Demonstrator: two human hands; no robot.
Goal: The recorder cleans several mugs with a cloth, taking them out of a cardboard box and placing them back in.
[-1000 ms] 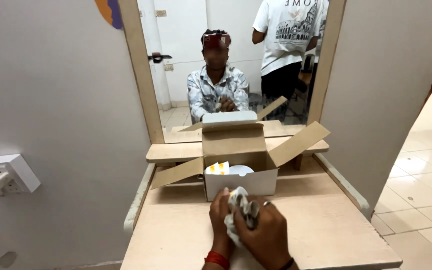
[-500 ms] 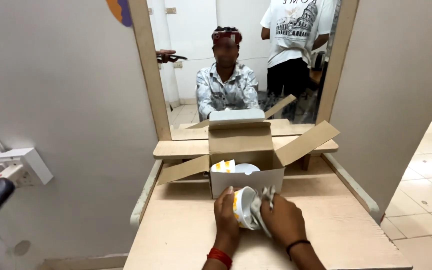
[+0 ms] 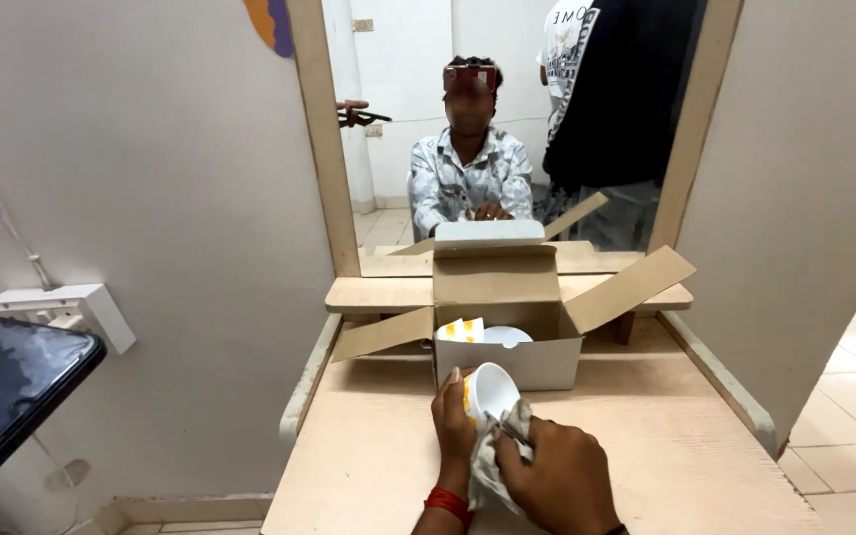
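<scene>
My left hand (image 3: 453,426) grips a small white cup (image 3: 490,387) with yellow marks, tilted with its mouth toward the box. My right hand (image 3: 557,476) presses a crumpled grey-white cloth (image 3: 495,458) against the cup's lower side. Both hands hover over the wooden table (image 3: 369,466), just in front of an open cardboard box (image 3: 507,287). Inside the box sit more white pieces with yellow marks (image 3: 468,330) and a white round piece (image 3: 507,337).
A mirror (image 3: 507,119) behind the box reflects me seated and a standing person in a dark and white shirt. A dark flat object (image 3: 7,386) juts in at the left. A white wall socket box (image 3: 76,307) is mounted on the left wall.
The cup has turned so its open mouth now faces up and forward. My right hand has shifted lower with the cloth. The view has moved closer to the table.
</scene>
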